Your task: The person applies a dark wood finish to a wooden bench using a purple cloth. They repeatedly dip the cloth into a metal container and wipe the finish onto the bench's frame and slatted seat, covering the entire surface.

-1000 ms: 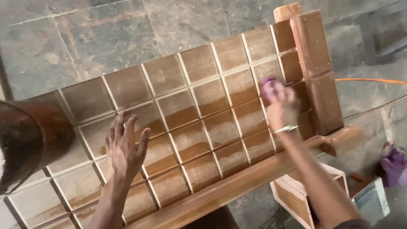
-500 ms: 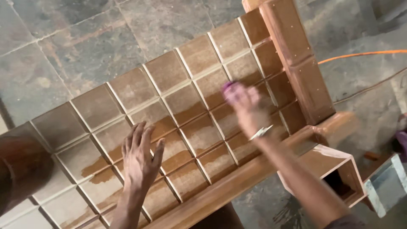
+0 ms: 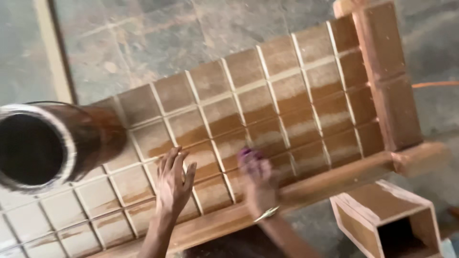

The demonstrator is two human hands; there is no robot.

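While the left hand [image 3: 174, 184] rests flat, fingers spread, the right hand [image 3: 257, 180] grips a purple rag [image 3: 249, 154] on the wooden lattice panel [image 3: 267, 110]; wet polish could smear.

The brown wooden panel [image 3: 287, 110] bears a grid of pale strips, its squares streaked dark and light. A purple cloth [image 3: 249, 154] shows. The stone floor [image 3: 158, 38] is mottled grey.

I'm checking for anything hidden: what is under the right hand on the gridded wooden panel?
A purple cloth-like thing peeks out past the right hand, pressed on the gridded wooden panel. The hand is blurred and covers the rest of it and the square below.
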